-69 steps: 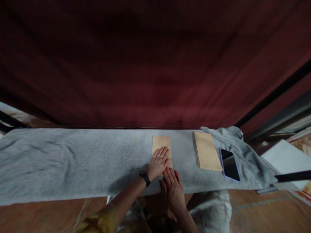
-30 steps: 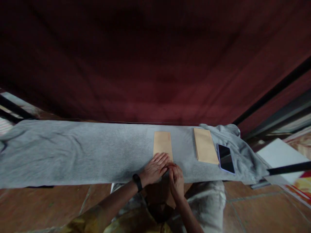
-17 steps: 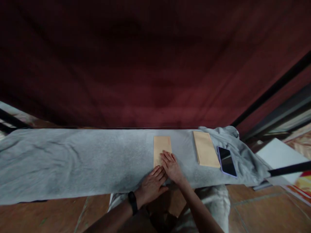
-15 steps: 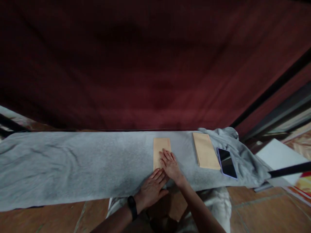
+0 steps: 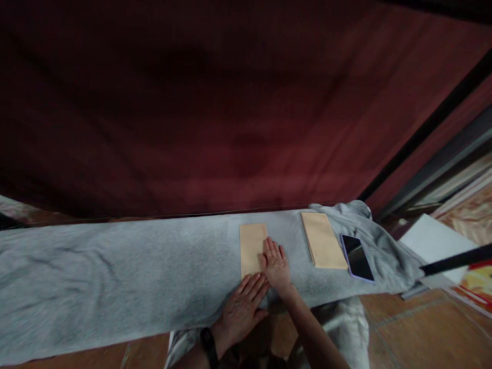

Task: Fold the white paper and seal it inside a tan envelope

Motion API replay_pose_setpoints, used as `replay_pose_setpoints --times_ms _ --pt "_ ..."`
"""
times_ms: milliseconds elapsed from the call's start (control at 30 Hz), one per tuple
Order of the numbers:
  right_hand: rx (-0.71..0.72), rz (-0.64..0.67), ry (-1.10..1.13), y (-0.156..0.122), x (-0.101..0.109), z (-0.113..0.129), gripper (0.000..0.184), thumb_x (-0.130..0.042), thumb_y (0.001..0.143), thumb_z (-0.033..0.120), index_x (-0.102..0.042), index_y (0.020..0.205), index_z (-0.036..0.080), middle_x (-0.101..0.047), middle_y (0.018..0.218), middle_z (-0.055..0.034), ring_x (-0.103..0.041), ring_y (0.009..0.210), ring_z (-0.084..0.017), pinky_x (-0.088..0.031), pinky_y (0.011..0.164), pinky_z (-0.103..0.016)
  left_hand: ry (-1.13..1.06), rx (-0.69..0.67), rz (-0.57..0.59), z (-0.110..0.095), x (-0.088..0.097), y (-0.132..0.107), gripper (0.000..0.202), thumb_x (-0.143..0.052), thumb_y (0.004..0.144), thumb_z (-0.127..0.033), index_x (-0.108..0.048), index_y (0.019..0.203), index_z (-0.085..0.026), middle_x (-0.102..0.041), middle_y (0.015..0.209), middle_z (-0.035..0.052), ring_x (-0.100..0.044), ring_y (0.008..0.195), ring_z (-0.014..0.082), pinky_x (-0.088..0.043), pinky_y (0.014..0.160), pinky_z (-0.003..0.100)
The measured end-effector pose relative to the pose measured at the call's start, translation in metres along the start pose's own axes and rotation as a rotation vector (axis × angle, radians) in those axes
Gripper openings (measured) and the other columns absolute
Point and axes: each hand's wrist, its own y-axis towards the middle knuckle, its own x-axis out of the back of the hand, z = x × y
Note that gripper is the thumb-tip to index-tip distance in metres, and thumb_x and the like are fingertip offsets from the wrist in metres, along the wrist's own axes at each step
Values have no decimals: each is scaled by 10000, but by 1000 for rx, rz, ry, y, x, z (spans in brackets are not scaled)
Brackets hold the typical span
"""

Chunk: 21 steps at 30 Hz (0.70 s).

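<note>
Both hands are pressing flat, fingers spread: the right hand on the tan envelope lying left of the envelope stack, the left hand at its near end.

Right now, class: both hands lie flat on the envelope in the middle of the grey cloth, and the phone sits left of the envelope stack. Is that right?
Not quite. The head view shows the phone right of the stack, not left. Both hands, left and right, do lie flat at the middle envelope on the cloth.
</note>
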Motion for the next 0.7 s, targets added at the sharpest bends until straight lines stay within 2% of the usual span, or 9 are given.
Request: replay_pose_setpoints --times_ms 167,333,533,600,700 --pt "46 22 6 -36 24 -6 492 -362 1020 271 -418 1488 131 -477 1499 -128 -429 1403 -250 -320 1166 -469 71 2 -26 -4 -3 0 637 -523 961 -465 -344 1527 -233 -353 1592 43 -367 1440 217 -326 1171 423" --pt "198 16 89 -79 45 6 475 -380 1009 205 -438 1481 214 -550 1448 -58 -489 1357 -181 -325 1183 -394 139 89 -86 -15 -8 -11 632 -552 939 -428 -402 1499 -175 -382 1573 92 -374 1436 252 -337 1167 425" --pt "148 24 47 -105 52 14 554 -436 996 221 -321 1536 175 -483 1500 -85 -466 1377 -207 -348 1168 -425 150 191 -148 -20 -14 -30 626 -477 973 -433 -378 1506 -120 -451 1523 141 -411 1414 271 -410 1118 426" --pt "129 11 54 -105 50 15 547 -438 991 212 -340 1528 180 -497 1491 -77 -473 1371 -207 -353 1164 -424 135 216 -133 -15 -13 -22 597 -437 990 -429 -390 1497 -116 -474 1504 150 -432 1400 270 -421 1109 438" --pt "97 -53 88 -104 48 19 504 -429 990 208 -410 1494 192 -547 1449 -68 -501 1345 -204 -352 1160 -424 100 204 -81 -1 -13 8 568 -377 1010 -390 -367 1508 -117 -438 1530 148 -399 1423 253 -373 1147 453"
